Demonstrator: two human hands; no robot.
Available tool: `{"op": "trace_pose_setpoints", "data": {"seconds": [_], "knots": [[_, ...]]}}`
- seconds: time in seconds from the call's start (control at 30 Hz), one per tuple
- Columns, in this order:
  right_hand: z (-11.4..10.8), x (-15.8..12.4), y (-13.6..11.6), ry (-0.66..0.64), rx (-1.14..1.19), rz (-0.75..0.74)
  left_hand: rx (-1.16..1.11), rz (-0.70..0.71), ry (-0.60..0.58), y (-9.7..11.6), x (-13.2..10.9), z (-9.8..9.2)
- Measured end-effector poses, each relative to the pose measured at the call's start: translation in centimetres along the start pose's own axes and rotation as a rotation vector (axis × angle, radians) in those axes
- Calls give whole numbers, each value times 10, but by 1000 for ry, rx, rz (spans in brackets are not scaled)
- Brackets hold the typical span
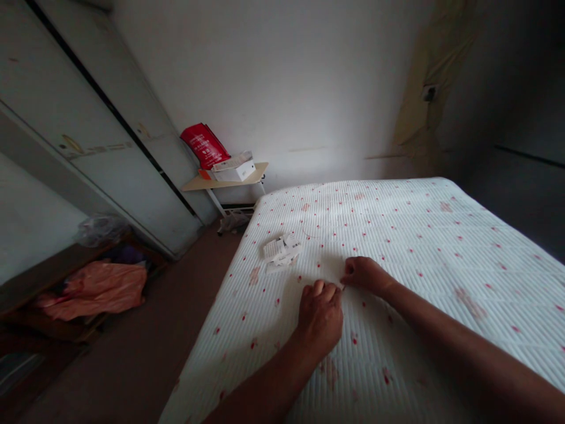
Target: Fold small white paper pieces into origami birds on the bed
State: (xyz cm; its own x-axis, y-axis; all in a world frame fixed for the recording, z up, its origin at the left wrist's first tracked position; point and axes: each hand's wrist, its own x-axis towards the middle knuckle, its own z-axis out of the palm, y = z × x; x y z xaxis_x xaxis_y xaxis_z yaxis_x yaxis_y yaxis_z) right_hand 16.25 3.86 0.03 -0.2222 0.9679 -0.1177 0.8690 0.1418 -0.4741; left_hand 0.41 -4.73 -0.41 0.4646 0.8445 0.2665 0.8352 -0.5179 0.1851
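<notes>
My left hand (321, 312) is over the bed, its fingers curled down and closed; whatever they hold, if anything, is hidden beneath them. Just to its right, my right hand (364, 274) is closed in a pinch, fingertips close to the left hand. A tiny dark bit shows between the two hands, too small to name. Both hands are low over the white quilted bedcover (419, 235), which has red dots and faded printed figures. Beyond my left hand lies a crumpled piece of printed white paper (282, 249). A thin dark curved line shows on the cover behind it.
At the back left, a small table (198, 184) carries a red bag (205, 146) and a white box (238, 171). Grey cabinets (110, 118) line the left wall. An orange cloth or bag (101, 288) lies on a low wooden shelf. A wall socket (429, 92) is at right.
</notes>
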Motion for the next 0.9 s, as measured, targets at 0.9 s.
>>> {"op": "trace_pose_setpoints", "data": {"seconds": [0.9], "knots": [[1, -12, 10, 121, 191, -38, 15, 186, 77, -25, 33, 10]]}}
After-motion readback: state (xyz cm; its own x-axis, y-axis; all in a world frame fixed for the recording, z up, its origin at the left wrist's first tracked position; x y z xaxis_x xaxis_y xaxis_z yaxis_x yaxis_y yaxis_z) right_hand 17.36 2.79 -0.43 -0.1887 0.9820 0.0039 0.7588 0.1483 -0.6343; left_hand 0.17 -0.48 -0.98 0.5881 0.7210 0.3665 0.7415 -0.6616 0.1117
